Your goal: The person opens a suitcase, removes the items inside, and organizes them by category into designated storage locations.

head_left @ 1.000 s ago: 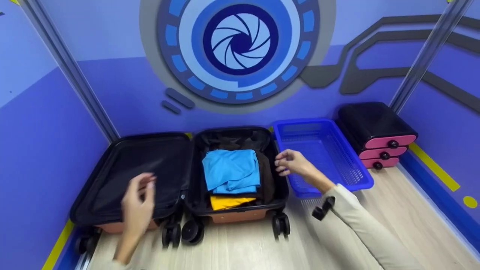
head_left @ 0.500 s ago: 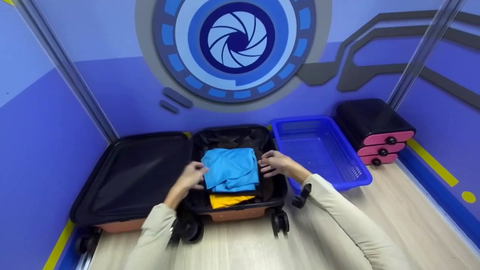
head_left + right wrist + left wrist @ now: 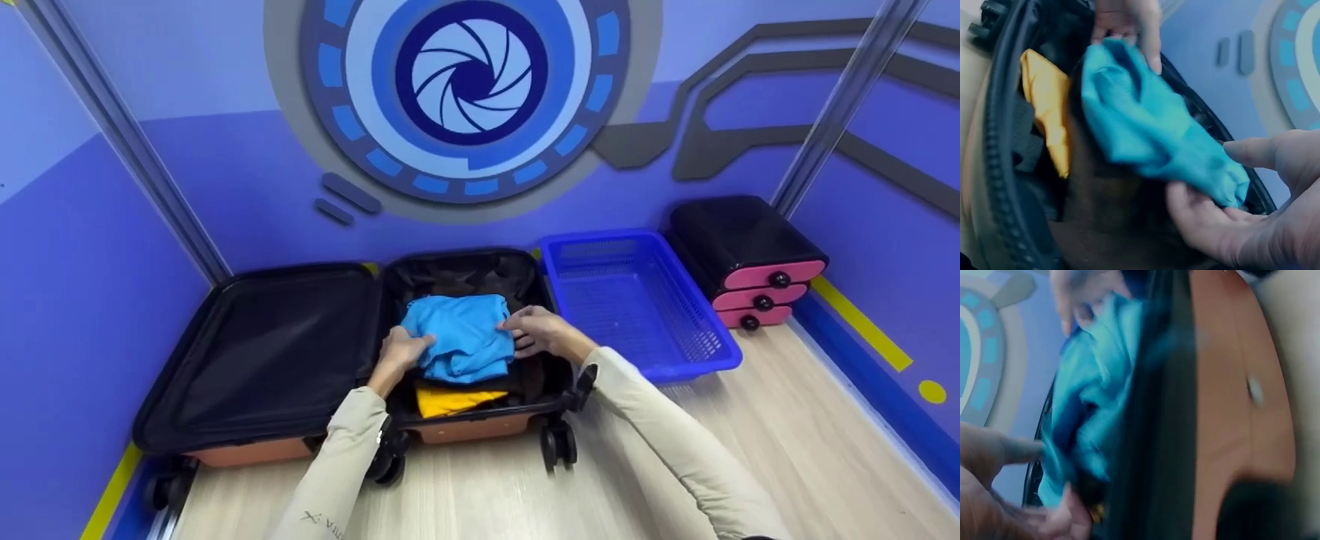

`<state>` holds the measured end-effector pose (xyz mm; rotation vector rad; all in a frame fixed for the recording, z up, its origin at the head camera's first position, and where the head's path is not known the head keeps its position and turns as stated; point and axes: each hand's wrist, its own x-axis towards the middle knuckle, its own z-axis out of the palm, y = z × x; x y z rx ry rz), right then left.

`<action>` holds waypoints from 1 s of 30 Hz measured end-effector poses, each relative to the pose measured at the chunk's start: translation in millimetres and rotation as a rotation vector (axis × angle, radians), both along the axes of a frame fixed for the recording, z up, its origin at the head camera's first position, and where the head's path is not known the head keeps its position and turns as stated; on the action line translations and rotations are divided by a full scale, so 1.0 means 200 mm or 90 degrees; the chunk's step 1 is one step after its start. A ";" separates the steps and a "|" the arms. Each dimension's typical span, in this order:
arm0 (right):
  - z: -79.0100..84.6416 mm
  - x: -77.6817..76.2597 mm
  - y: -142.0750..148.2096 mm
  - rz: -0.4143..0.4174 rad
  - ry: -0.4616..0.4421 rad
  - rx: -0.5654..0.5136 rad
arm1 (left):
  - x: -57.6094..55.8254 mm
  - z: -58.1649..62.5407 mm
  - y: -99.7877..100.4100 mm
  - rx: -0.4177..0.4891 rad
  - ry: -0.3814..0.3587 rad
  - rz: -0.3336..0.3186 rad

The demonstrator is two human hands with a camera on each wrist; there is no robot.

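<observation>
A blue folded garment [image 3: 461,334] lies on dark brown cloth inside the open suitcase [image 3: 476,430]. My left hand [image 3: 400,352] holds its left edge, thumb on top. At the opposite edge, my right hand [image 3: 547,331] grips the garment between thumb and fingers. The right wrist view shows the blue garment [image 3: 1140,118] sagging between both hands, with the right fingers [image 3: 1202,219] under its end. In the left wrist view the fabric [image 3: 1095,377] is rumpled and blurred. A yellow garment [image 3: 450,403] shows at the suitcase's near end, partly covered.
The suitcase's black-lined lid half [image 3: 277,352] lies open on the left. A blue plastic basket [image 3: 637,300] stands right of the suitcase. Beyond it is a black drawer box [image 3: 750,232] with pink fronts. A patterned wall [image 3: 225,172] rises behind.
My left hand has come from over the lid half to the blue garment's left edge. My right hand has moved left from the basket side onto its right edge. The garment has become more rumpled.
</observation>
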<state>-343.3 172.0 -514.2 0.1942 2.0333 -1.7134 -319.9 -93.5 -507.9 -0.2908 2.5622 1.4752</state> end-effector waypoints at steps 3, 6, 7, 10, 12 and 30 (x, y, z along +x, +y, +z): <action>-0.01 0.01 -0.04 -0.005 0.018 0.010 | -0.01 -0.01 -0.01 0.044 -0.014 -0.026; 0.00 0.02 -0.08 -0.008 0.032 -0.004 | -0.01 -0.02 -0.03 0.042 0.004 -0.030; 0.01 0.02 -0.09 -0.011 0.033 -0.015 | -0.01 -0.02 -0.04 0.033 0.011 -0.027; 0.04 0.03 -0.11 -0.021 0.033 -0.055 | 0.00 -0.04 -0.05 0.011 0.036 -0.010; 0.08 0.04 -0.12 -0.025 0.038 -0.080 | 0.01 -0.05 -0.05 0.040 0.046 0.005; 0.43 0.10 0.01 0.038 0.140 -0.281 | 0.05 0.04 0.14 0.423 -0.022 -0.007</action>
